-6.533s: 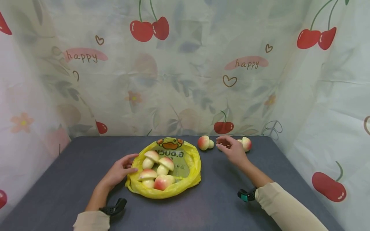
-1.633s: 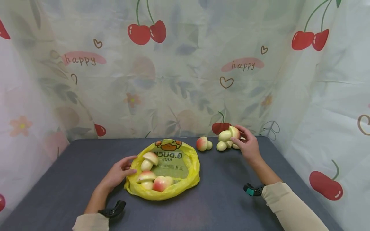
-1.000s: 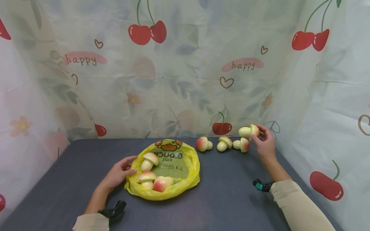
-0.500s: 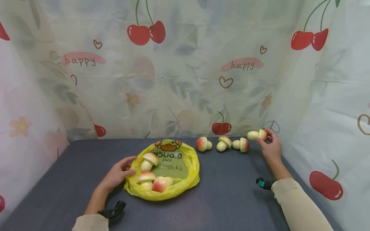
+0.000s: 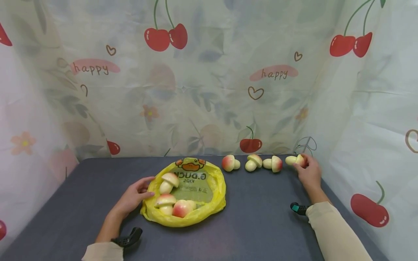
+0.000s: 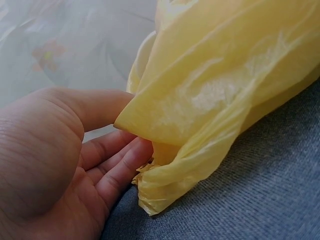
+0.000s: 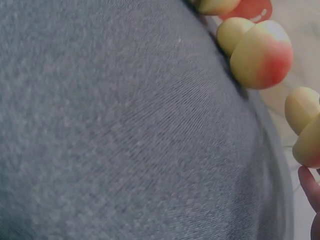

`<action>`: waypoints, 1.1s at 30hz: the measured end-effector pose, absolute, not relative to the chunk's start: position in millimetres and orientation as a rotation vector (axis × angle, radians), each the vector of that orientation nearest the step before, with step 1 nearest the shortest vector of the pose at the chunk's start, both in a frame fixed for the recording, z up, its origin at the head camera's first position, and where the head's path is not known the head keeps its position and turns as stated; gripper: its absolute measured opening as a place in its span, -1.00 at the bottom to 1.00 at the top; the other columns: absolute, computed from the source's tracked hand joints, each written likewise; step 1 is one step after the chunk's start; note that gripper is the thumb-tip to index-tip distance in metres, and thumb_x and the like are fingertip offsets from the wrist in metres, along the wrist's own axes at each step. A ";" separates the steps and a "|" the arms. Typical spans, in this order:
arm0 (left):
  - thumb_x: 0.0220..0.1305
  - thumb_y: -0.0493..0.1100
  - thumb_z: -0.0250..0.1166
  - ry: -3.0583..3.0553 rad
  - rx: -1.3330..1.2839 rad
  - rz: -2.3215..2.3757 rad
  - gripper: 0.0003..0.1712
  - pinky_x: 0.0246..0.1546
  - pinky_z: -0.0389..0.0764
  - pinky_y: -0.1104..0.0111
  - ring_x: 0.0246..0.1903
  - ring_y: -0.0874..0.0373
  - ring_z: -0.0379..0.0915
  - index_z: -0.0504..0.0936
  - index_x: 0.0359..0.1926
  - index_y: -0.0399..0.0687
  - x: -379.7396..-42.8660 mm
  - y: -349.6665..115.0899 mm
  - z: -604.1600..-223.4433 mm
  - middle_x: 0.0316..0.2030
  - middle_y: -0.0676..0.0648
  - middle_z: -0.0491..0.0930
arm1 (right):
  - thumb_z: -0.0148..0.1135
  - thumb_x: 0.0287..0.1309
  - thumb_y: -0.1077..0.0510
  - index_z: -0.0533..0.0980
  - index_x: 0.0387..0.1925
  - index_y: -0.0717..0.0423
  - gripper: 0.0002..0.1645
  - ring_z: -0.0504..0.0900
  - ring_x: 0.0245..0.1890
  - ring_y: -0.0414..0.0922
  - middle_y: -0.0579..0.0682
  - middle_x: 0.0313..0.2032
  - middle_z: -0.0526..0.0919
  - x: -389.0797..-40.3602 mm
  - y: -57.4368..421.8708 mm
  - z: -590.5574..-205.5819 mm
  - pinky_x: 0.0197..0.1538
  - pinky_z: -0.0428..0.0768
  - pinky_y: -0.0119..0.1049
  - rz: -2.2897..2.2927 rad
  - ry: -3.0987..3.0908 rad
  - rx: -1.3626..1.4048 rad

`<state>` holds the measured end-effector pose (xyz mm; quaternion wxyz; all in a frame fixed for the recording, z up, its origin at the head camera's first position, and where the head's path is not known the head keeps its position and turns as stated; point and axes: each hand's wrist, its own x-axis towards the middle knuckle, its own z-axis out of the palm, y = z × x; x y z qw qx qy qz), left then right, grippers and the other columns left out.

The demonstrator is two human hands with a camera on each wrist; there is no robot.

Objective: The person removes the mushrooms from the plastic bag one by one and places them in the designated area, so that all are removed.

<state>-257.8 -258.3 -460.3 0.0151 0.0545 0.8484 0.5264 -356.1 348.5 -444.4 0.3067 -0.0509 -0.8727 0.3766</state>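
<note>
At the back right of the table, my right hand [image 5: 309,174] grips the pink-and-cream cap of a toy mushroom [image 5: 290,161], its pale stem pointing left. In the right wrist view that mushroom [image 7: 303,111] shows at the right edge with one fingertip on its cap. Three similar mushrooms [image 5: 272,164] lie in a row to its left. A yellow plastic bag [image 5: 219,197] with a rolled-down rim and duck print holds three more mushrooms [image 5: 168,183]. My left hand [image 5: 134,195] pinches the bag's left side between thumb and fingers, seen closely around the yellow plastic [image 6: 195,115].
The dark grey table [image 5: 248,224] ends at a back edge just behind the mushroom row. A cherry-printed curtain [image 5: 209,90] hangs behind and along both sides. A black band [image 5: 298,208] is on the right wrist, another [image 5: 128,237] on the left.
One mushroom has left the bag in my right hand, been carried rightward past the other loose ones, and lowered at the row's right end. My left hand stays at the bag.
</note>
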 end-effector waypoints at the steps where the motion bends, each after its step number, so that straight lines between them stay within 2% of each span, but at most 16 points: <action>1: 0.30 -0.18 0.32 2.644 0.169 1.636 -0.31 -0.13 0.51 0.25 -0.10 0.00 0.48 0.30 0.39 -0.19 -257.9 -258.2 -460.7 0.02 -0.26 0.52 | 0.39 0.09 0.28 0.44 0.16 0.35 -0.41 0.41 -0.17 0.17 0.32 -0.16 0.49 -356.4 349.4 -445.5 -0.10 0.30 -0.04 0.989 -2.325 -0.134; 8: 0.30 -0.18 0.31 2.648 0.172 1.636 -0.32 -0.11 0.52 0.22 -0.09 -0.02 0.49 0.30 0.38 -0.20 -257.2 -257.8 -461.2 0.02 -0.28 0.53 | 0.37 0.10 0.28 0.41 0.16 0.38 -0.41 0.40 0.00 0.29 0.39 0.01 0.47 -359.5 350.4 -452.6 0.09 0.28 0.12 0.954 -2.402 -0.126; 15: 0.30 -0.19 0.31 2.652 0.159 1.629 -0.32 -0.13 0.52 0.24 -0.10 0.00 0.49 0.30 0.38 -0.19 -256.2 -256.2 -459.3 0.01 -0.27 0.53 | 0.33 0.14 0.23 0.38 0.18 0.38 -0.39 0.39 0.02 0.31 0.41 0.02 0.45 -360.7 347.9 -457.6 0.12 0.27 0.15 0.924 -2.461 -0.172; 25: 0.31 -0.22 0.30 2.628 0.191 1.663 -0.30 -0.14 0.51 0.22 -0.10 -0.01 0.49 0.26 0.40 -0.22 -259.9 -258.7 -463.0 0.03 -0.28 0.52 | 0.33 0.15 0.20 0.34 0.25 0.33 -0.33 0.35 0.15 0.32 0.41 0.14 0.40 -361.9 344.3 -454.0 0.20 0.24 0.15 0.914 -2.514 -0.198; 33: 0.31 -0.21 0.30 2.624 0.196 1.666 -0.30 -0.14 0.52 0.22 -0.09 -0.03 0.49 0.27 0.40 -0.23 -257.5 -258.3 -461.8 0.04 -0.29 0.51 | 0.34 0.16 0.16 0.32 0.27 0.35 -0.30 0.32 0.16 0.34 0.43 0.17 0.38 -357.5 348.1 -454.4 0.20 0.22 0.20 0.849 -2.550 -0.130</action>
